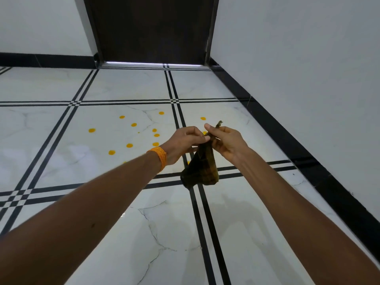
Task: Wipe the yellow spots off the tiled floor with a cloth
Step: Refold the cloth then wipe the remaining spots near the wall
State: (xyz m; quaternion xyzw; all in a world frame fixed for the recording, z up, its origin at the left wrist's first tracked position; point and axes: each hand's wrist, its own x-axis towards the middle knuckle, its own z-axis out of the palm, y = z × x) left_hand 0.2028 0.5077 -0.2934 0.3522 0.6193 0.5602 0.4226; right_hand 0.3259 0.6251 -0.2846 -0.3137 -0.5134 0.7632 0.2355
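A dark olive-brown cloth [202, 168] hangs in the air above the floor, pinched at its top by both hands. My left hand [182, 144], with an orange band on its wrist, grips the upper edge from the left. My right hand [225, 141] holds the same edge from the right, and a corner of the cloth sticks up past its thumb. Several round yellow spots [129, 145] lie scattered on the white marble-look tiled floor [98, 161], mostly left of and beyond my hands. Some spots are partly hidden behind my hands and the cloth.
Black double-line borders [174, 103] cross the floor in a grid. A dark brown door [152, 27] stands shut at the far end. A white wall with a black skirting [287, 140] runs along the right side, close to my right arm.
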